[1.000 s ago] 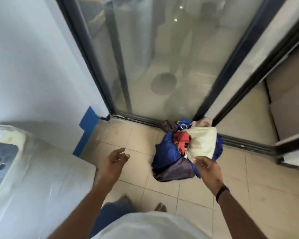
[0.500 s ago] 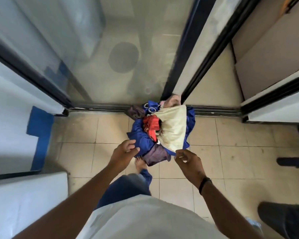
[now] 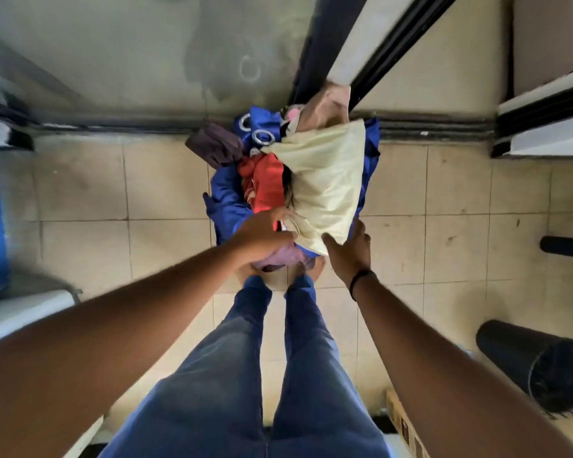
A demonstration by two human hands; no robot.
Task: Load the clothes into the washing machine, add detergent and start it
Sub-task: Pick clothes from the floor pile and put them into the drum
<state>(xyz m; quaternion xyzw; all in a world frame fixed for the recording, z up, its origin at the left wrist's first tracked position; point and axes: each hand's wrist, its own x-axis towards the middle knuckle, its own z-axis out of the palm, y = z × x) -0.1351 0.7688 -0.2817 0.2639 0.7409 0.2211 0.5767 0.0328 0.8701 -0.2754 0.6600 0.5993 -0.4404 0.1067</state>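
A pile of clothes lies on the tiled floor against the sliding door track. In it are a cream cloth (image 3: 325,180) on top, a red garment (image 3: 265,183), a blue fabric with metal eyelets (image 3: 227,200) and a dark purple piece (image 3: 212,147). My left hand (image 3: 262,236) is down on the near edge of the pile, fingers in the cloth beside the red garment. My right hand (image 3: 348,252) touches the near corner of the cream cloth with its fingers spread. The washing machine's white corner (image 3: 10,312) shows at the left edge.
A glass sliding door (image 3: 146,54) and its dark frame (image 3: 315,61) stand behind the pile. A black rolled cylinder (image 3: 540,368) lies on the floor at the right, a cardboard box (image 3: 404,424) near my right elbow. My legs in jeans (image 3: 272,358) stand just before the pile.
I have bent down over the pile. Both hands have dropped from above the floor onto the near edge of the clothes, and the view has tilted straight down.
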